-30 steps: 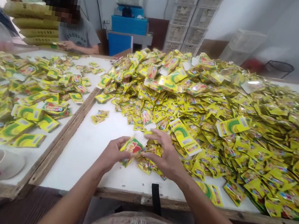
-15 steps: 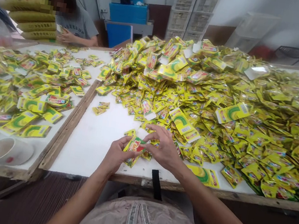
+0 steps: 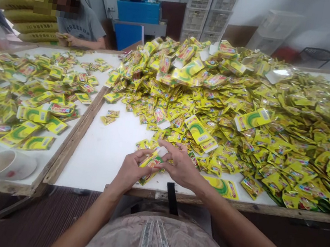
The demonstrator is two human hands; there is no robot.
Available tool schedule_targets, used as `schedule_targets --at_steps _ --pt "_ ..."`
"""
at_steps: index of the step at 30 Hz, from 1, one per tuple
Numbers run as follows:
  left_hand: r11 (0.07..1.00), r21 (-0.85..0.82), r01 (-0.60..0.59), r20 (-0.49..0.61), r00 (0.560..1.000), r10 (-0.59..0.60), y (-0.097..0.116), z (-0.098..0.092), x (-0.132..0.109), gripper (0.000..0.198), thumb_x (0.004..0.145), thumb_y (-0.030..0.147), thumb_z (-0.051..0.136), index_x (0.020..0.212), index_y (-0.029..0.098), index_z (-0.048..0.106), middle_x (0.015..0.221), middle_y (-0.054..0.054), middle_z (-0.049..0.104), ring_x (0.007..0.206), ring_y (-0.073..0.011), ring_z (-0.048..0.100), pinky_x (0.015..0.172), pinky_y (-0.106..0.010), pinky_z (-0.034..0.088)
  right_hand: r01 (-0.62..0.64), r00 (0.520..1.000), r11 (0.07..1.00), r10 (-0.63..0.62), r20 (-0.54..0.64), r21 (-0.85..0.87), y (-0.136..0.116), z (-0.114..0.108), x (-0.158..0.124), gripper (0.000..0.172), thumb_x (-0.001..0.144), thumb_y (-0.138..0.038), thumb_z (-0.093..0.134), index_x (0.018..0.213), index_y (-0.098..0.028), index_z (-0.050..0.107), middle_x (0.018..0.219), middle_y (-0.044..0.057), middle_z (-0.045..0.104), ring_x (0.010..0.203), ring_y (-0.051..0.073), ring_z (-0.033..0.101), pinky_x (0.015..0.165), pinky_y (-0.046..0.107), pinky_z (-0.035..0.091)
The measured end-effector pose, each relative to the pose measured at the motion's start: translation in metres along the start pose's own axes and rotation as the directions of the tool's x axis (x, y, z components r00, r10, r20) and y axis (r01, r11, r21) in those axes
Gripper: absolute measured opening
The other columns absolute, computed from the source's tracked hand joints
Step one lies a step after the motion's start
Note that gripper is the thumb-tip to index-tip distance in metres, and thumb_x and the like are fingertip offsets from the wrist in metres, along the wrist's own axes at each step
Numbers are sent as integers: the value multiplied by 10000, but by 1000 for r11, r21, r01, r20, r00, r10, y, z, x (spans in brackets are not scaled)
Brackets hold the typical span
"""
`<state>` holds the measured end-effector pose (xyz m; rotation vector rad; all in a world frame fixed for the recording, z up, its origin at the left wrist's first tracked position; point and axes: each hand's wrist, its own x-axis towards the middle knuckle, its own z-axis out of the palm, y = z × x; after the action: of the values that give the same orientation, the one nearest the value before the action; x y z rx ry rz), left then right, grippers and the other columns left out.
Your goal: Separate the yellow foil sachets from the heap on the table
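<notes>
Just above the near edge of the table, my left hand (image 3: 130, 171) grips a small yellow and green carton (image 3: 149, 163) with red and white lettering. My right hand (image 3: 181, 167) has its fingers closed at the carton's other end, around a white flap (image 3: 162, 151). Small yellow sachets (image 3: 143, 144) lie right behind the carton. Under my right forearm rests another yellow carton (image 3: 224, 187), partly covered by the arm. Two small sachets (image 3: 109, 117) sit apart on the white tabletop (image 3: 86, 148).
A large heap of yellow sachets (image 3: 277, 128) with cartons on top spreads right. Beyond a wooden strip (image 3: 79, 131), many cartons (image 3: 33, 142) and a white mug (image 3: 9, 165) lie left. Another person (image 3: 81, 27) sits at the far side, near stacked sacks (image 3: 35, 30).
The carton has turned in my hands, and its white flap now shows between my fingers. My view has shifted slightly. The other person's hands have moved a little.
</notes>
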<state>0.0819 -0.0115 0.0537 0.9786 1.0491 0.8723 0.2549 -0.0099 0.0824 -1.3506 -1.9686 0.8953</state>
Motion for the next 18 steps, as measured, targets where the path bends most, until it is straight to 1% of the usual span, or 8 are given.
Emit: schedule_targets --at_steps 3,6,9,11,13,15,17,18 --pt "1000 -4 26 15 1000 -26 1 1 -1 629 511 270 811 1083 142 583 900 -53 711 766 -201 651 734 -316 507 -87 996 982 85 24 165 4 6 0 547 691 -117 612 1203 -258 482 651 -65 669 835 185 640 1008 480 240" --pt "997 35 75 44 996 -76 5 -2 -3 660 492 251 820 1102 161 583 905 -37 705 763 -191 641 709 -291 497 -145 985 930 170 -44 337 7 13 0 482 689 -174 637 1147 -219 494 601 -33 649 1021 231 598 918 415 370" --pt "987 132 96 86 990 -108 6 -7 -4 487 493 258 816 937 149 648 809 -11 692 707 -171 615 652 -257 471 -157 978 926 193 -74 342 6 16 -1 501 693 -207 655 1158 -210 467 653 -4 660 1155 251 523 935 429 360" --pt "988 136 77 84 992 -89 3 -7 -5 381 506 271 807 833 148 653 743 3 675 655 -158 590 617 -252 454 -150 985 936 169 -35 317 5 16 -1 529 716 -218 642 1203 -201 438 680 5 669 1202 248 486 958 445 337" --pt "994 90 56 64 996 -62 -2 -6 -5 355 509 264 804 808 160 643 724 15 666 629 -149 572 605 -253 444 -148 989 945 148 20 293 4 15 -1 555 732 -217 626 1245 -198 413 680 -2 668 1147 242 531 942 438 356" --pt "998 43 44 47 998 -46 -6 -4 -5 340 513 258 804 796 168 639 724 17 664 628 -145 564 607 -256 439 -163 987 950 155 51 266 3 14 -1 569 733 -217 621 1262 -210 411 709 -10 670 970 225 623 874 409 410" --pt "999 18 51 48 998 -51 -7 -3 -4 332 513 263 806 788 173 643 723 13 666 629 -148 564 607 -261 438 -181 983 949 175 48 257 2 14 -2 559 735 -239 622 1257 -217 424 755 -3 676 801 199 650 796 380 447" --pt "998 18 56 49 997 -56 -5 -4 -3 329 512 269 807 784 176 647 720 10 667 625 -151 564 601 -264 437 -177 984 948 178 19 263 1 14 -2 540 743 -256 617 1249 -214 432 771 7 680 788 199 649 786 378 450"
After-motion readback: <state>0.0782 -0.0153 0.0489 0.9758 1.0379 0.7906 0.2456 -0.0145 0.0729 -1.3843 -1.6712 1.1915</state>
